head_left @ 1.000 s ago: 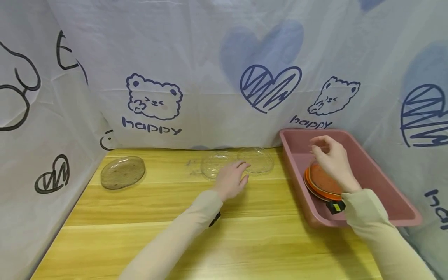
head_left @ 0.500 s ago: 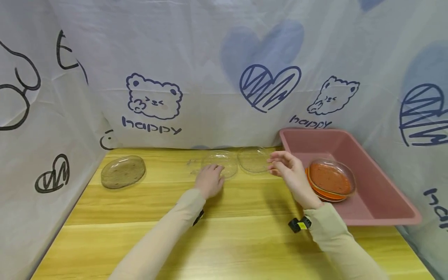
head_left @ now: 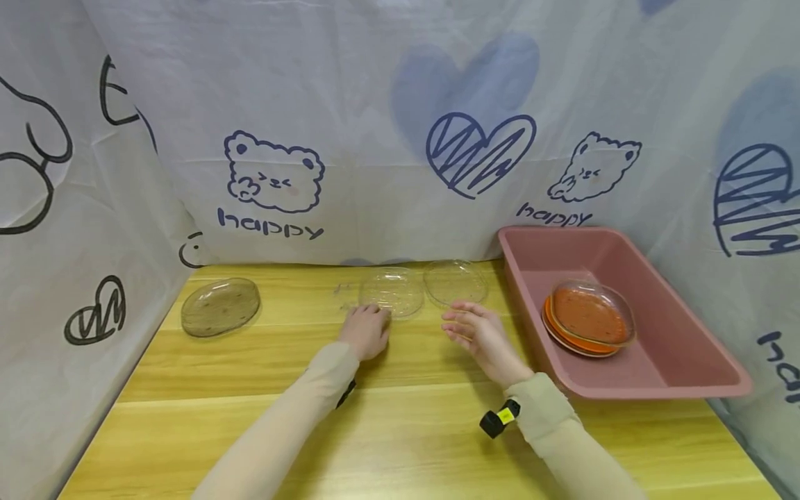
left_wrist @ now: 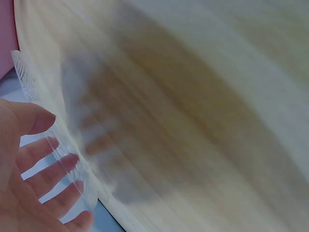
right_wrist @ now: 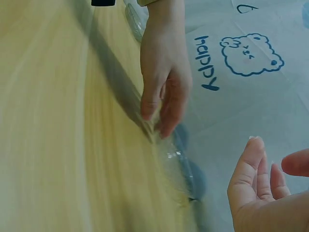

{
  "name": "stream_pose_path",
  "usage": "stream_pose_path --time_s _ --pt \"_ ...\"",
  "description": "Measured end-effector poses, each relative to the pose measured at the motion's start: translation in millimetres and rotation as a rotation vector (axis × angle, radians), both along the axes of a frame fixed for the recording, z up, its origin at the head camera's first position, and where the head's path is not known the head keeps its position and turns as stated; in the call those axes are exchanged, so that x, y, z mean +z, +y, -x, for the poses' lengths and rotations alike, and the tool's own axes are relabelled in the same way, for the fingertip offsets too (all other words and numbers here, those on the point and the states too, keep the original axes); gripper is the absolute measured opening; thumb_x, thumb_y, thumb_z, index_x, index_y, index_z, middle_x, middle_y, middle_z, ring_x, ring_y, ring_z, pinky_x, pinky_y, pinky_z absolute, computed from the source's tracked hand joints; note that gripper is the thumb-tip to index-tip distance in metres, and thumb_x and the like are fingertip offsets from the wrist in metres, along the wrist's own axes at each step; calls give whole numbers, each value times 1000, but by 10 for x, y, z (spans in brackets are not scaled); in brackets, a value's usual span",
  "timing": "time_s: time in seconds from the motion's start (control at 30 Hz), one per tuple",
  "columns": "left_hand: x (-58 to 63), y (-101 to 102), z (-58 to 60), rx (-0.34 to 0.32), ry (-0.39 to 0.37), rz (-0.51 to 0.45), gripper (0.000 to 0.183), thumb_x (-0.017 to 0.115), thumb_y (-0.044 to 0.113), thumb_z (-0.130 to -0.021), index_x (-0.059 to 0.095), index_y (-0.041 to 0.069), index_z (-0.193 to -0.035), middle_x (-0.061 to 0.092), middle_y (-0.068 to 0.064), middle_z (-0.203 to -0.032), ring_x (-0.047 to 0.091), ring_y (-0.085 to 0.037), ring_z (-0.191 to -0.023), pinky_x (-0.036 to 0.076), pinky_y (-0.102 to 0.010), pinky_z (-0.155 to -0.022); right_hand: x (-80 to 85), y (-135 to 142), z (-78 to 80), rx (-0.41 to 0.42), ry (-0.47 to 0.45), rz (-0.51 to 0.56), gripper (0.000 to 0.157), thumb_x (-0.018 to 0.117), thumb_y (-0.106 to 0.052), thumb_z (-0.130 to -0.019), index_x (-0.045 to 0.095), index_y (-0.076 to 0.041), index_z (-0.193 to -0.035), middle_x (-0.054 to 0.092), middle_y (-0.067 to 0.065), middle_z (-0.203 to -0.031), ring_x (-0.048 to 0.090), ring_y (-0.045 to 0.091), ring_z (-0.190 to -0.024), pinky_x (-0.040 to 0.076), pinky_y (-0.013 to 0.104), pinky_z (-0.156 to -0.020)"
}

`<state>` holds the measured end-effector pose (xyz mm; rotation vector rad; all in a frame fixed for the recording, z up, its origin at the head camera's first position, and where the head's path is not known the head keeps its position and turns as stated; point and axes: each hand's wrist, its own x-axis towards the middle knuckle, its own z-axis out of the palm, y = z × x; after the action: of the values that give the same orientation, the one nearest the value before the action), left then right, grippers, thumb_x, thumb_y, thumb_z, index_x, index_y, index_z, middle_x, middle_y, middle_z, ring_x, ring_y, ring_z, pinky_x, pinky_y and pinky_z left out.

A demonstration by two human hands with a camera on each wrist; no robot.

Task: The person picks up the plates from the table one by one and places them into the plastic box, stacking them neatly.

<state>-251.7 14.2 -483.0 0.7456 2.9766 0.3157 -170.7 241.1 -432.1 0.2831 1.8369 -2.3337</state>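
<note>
Dish (head_left: 396,290), clear, ridged, lies by the middle of the worktop's (head_left: 431,451) back edge. Left hand (head_left: 364,333): fingers (left_wrist: 50,173) spread at near rim, contact indeterminable. Right hand (head_left: 486,344): loosely spread.

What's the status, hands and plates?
Left hand at near edge of clear ribbed plate. Right hand empty, above wooden table. Nothing visibly blocking that plate.

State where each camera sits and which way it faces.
Head: on the head, facing forward and down at table, printed cloth and pink tub; left hand, right hand and sleeves show.
Left wrist: on that wrist, facing table and clear dish; only left hand shows.
Right wrist: on that wrist, facing table and cloth; left hand and right hand show.
Head and left wrist share the pink tub.
</note>
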Motion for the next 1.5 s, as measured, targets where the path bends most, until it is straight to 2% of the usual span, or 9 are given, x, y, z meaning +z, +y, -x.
stream_pose_path --time_s 0.17,0.37,0.53,0.7,0.87,1.0,1.1,1.23,1.5 --pt "7 -46 -24 -18 -1 -24 39 57 21 -101 59 7 -138 57 -17 -144 48 -37 -138 33 -55 -122 -79 -49 29 -2 -48 55 31 43 -10 -105 48 -3 -135 64 4 -110 66 10 -89 58 22 -88" --pt "18 -122 -51 -58 7 -121 28 56 25 -102 74 7 -115 64 -15 -133 54 -37 -131 37 -57 -119 -196 -79 68 20 -69 62 35 44 -6 -103 45 0 -137 62 6 -111 65 11 -90 57 23 -93" --pt "0 -223 -34 -105 41 -206 32 58 27 -102 79 5 -95 68 -15 -125 60 -34 -123 42 -54 -115 -252 -120 100 38 -78 68 37 46 -4 -101 44 2 -137 63 4 -108 65 11 -90 57 23 -93" --pt "0 -327 -50 -163 88 -230 39 58 27 -102 78 10 -73 71 -15 -117 61 -33 -118 43 -53 -113 -281 -175 106 55 -81 62 41 49 -4 -99 42 5 -139 63 5 -109 65 12 -90 57 23 -91" --pt "7 -399 -54 -154 91 -231 43 58 28 -102 77 12 -67 70 -17 -121 60 -34 -121 44 -54 -112 -323 -239 106 41 -95 53 42 49 -3 -99 42 7 -139 64 9 -113 65 12 -88 57 23 -89" --pt "18 -422 -12 -57 104 -263 36 58 28 -102 78 8 -80 66 -19 -129 58 -37 -125 46 -53 -111 -341 -290 114 16 -89 39 42 48 -3 -99 43 7 -139 64 11 -114 65 11 -87 56 22 -87" --pt "34 -420 22 47 79 -327 27 59 25 -101 74 3 -106 59 -21 -137 54 -40 -130 46 -54 -112 -338 -329 115 -40 -91 29 41 48 -4 -99 45 5 -139 65 12 -113 65 11 -85 56 22 -84" --pt "42 -408 54 148 -2 -400 43 60 21 -99 55 1 -137 48 -26 -147 51 -45 -132 46 -56 -112 -344 -372 114 -118 -93 30 42 45 -4 -100 45 5 -141 64 14 -115 64 11 -82 56 20 -80" --pt "17 -391 118 229 -104 -396 60 61 21 -99 38 2 -151 43 -30 -150 54 -50 -125 49 -60 -106 -369 -449 127 -179 -112 68 44 42 -2 -99 42 6 -143 61 15 -116 62 12 -83 55 20 -77"
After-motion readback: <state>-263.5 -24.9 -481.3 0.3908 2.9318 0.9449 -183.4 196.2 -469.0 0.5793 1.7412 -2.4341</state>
